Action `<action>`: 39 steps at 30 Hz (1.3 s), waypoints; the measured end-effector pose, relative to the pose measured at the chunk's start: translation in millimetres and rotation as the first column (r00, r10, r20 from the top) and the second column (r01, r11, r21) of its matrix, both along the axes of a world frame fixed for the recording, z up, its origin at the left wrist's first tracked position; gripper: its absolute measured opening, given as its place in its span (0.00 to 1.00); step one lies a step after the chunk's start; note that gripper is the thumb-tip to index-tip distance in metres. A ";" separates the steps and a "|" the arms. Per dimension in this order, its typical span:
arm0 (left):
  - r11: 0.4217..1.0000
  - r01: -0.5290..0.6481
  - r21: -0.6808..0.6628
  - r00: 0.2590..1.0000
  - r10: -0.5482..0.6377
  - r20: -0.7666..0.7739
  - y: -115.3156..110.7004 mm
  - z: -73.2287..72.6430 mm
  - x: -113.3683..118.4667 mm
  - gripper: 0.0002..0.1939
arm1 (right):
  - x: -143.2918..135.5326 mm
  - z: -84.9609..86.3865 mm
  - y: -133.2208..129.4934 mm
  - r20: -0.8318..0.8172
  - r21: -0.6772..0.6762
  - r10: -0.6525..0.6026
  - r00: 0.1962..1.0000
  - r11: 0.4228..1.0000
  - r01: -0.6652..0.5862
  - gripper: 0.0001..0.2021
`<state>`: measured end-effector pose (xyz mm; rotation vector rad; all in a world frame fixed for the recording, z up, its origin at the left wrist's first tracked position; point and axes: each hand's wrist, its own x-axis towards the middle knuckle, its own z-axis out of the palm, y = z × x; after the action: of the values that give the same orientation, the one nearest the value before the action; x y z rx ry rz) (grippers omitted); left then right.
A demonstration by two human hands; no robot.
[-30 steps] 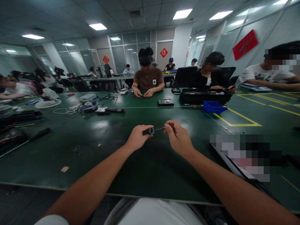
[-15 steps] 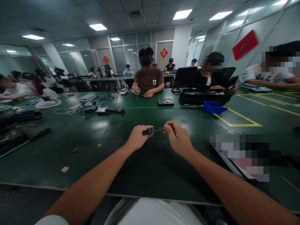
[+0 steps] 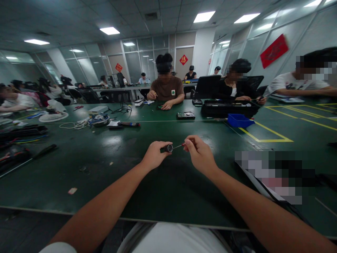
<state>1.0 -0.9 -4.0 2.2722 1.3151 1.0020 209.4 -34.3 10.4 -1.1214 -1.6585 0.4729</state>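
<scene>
Above the middle of the green table (image 3: 105, 182), my left hand (image 3: 154, 154) grips a small black cylindrical part (image 3: 168, 148) between thumb and fingers, its round end turned to the right. My right hand (image 3: 199, 154) is closed on a thin screwdriver (image 3: 182, 144) with a red handle. The metal shaft points left, and its tip is at the round end of the black part. Whether the tip is inside the part is too small to tell.
A circuit board (image 3: 185, 115), a blue bin (image 3: 240, 120) and a long black housing (image 3: 229, 108) lie beyond my hands. Cables (image 3: 98, 120) and a white fan (image 3: 54, 114) are at the left. A person in a brown shirt (image 3: 166, 88) sits opposite.
My hands and what they hold are nearly unmoved. Across the table, one hand of the person in brown has lifted away from the work.
</scene>
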 end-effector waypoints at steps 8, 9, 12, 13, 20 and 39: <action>1.000 -0.029 -0.013 1.000 0.029 0.004 1.5 0.8 -0.8 0.23 | -1.4 -1.7 -1.2 0.015 0.049 -0.012 1.000 0.999 0.011 0.09; 1.000 -0.025 -0.008 1.000 0.025 0.004 1.6 0.4 -0.8 0.22 | -1.1 -1.4 -0.6 0.011 0.033 -0.008 1.000 0.999 0.008 0.09; 1.000 -0.017 0.006 1.000 0.017 0.002 2.3 -1.3 -0.8 0.22 | -0.8 -1.4 0.9 -0.023 -0.012 -0.005 1.000 1.000 0.005 0.11; 1.000 -0.016 0.008 1.000 0.016 -0.001 2.7 -1.8 -0.9 0.22 | -1.0 -1.6 1.1 -0.029 -0.012 -0.005 1.000 1.000 0.005 0.11; 0.998 -0.063 -0.019 0.998 0.063 0.013 2.6 -1.3 -1.8 0.22 | -2.7 -0.8 -3.0 0.073 0.102 -0.023 0.997 0.995 0.016 0.08; 0.998 -0.066 0.007 0.998 0.066 0.002 2.4 -1.4 -1.0 0.22 | 0.6 8.0 -4.8 0.193 0.098 -0.119 0.974 0.990 0.102 0.10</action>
<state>0.0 1.5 -5.4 2.2462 1.3956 1.0322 210.0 -39.2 18.4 -1.2203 -1.7596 0.2198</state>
